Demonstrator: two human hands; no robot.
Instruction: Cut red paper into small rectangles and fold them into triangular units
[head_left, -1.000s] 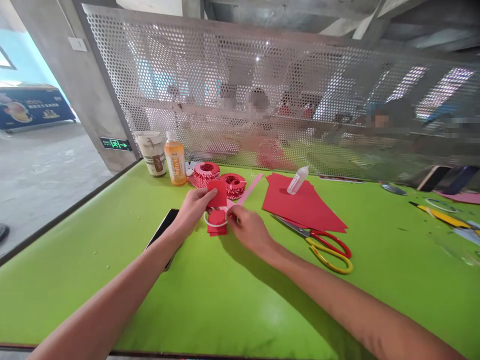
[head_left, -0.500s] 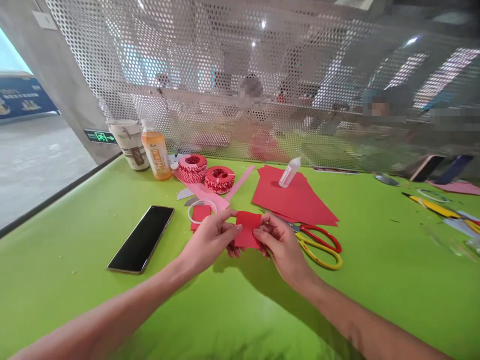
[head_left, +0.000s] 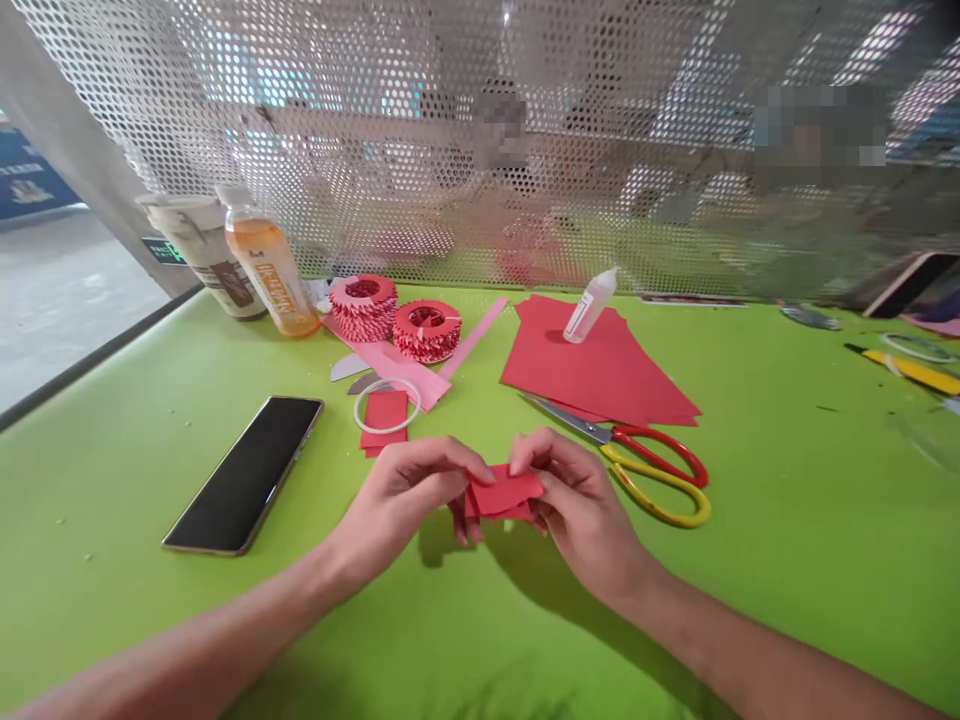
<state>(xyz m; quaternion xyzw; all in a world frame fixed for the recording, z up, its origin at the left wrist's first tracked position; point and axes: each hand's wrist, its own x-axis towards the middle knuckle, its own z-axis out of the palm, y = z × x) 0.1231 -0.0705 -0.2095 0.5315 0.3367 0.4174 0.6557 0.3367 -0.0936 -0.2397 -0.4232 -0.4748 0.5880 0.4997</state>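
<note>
Folded red paper (head_left: 502, 493) — low in the centre of the frame, long axis running roughly left to right, held clear of the green table (head_left: 112, 600) between both hands. Left hand (head_left: 401, 505) clenched on its left end, thumb on top; right hand (head_left: 577, 510) pinching the right end, fingers curled over — both equally near. Just above the left hand, a white ring (head_left: 355, 410) lying on a red paper scrap (head_left: 384, 412); beyond the right hand, scissors (head_left: 656, 470) with red and yellow handles.

The left hand (head_left: 401, 505) and right hand (head_left: 581, 510) meet, curled and pinching.
</note>
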